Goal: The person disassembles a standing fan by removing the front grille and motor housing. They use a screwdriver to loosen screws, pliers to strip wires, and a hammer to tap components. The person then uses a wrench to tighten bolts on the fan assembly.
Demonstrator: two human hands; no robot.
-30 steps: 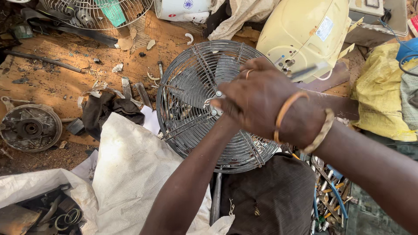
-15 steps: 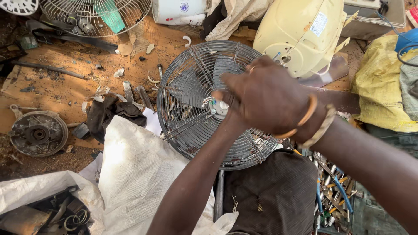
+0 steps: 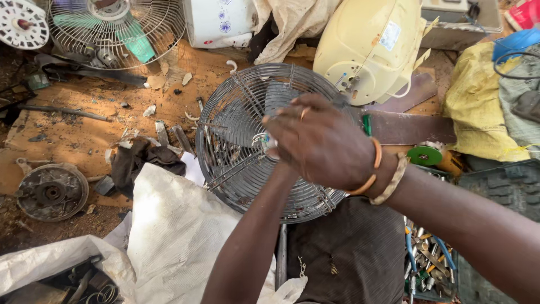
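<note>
Overhead, we looked down on a round wire fan guard, grey and dusty, lying over the person's lap and the edge of a dirt-strewn work surface. The right hand lay across the guard's middle, back of the hand up, fingers curled down toward the hub; we could not tell whether they gripped anything beneath. Two bracelets sat at that wrist. The left forearm came up from below, but the left hand itself was hidden under the right one, so we could not judge its grip; a small pale piece showed at the hub just beside the fingers. We noted a cream plastic fan housing just beyond the guard, a second wire guard well apart at the far left, a rusty round motor part on the ground at left, a white sack near the lap, and a crate of tools at right.
</note>
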